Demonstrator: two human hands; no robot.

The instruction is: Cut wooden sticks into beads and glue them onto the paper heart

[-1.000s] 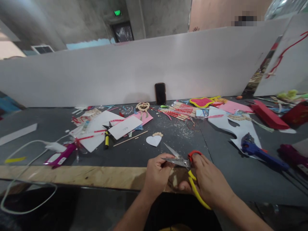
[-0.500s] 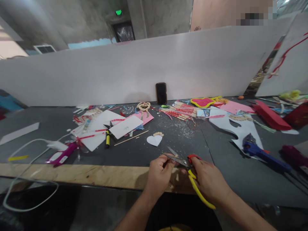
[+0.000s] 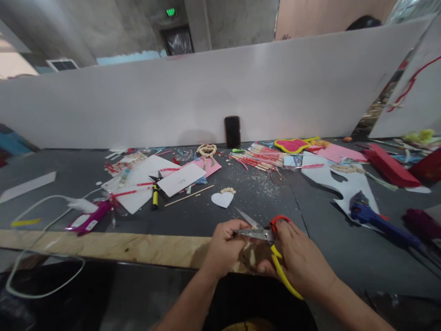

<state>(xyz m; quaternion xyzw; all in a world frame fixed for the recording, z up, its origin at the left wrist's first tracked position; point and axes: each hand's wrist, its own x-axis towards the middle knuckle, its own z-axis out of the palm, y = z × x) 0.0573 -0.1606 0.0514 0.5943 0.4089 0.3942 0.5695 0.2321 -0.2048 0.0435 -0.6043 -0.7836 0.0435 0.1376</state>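
My right hand [image 3: 299, 250] grips a pair of scissors [image 3: 263, 233] with red and yellow handles, its blades spread apart and pointing left. My left hand [image 3: 225, 246] is closed in a pinch beside the blades. Something small and pale shows between the blades near those fingertips, too small to name. Just beyond the hands, a white paper heart [image 3: 222, 199] lies flat on the dark table [image 3: 193, 220]. Small round wooden pieces [image 3: 228, 190] line its upper right edge. A thin wooden stick [image 3: 189, 195] rests to the left of the heart.
Yellow-handled pliers [image 3: 155, 195], a white card [image 3: 181, 180] and a purple glue gun [image 3: 91, 218] lie on the left. A phone [image 3: 232, 131] leans on the white partition [image 3: 155, 105]. Red-wrapped sticks [image 3: 257, 158], cut white paper [image 3: 319, 172] and a blue glue gun [image 3: 375, 220] lie rightward.
The scissor blades have spread wider. My left hand has shifted slightly left, still pinched. The heart and the other things on the table stay in place.
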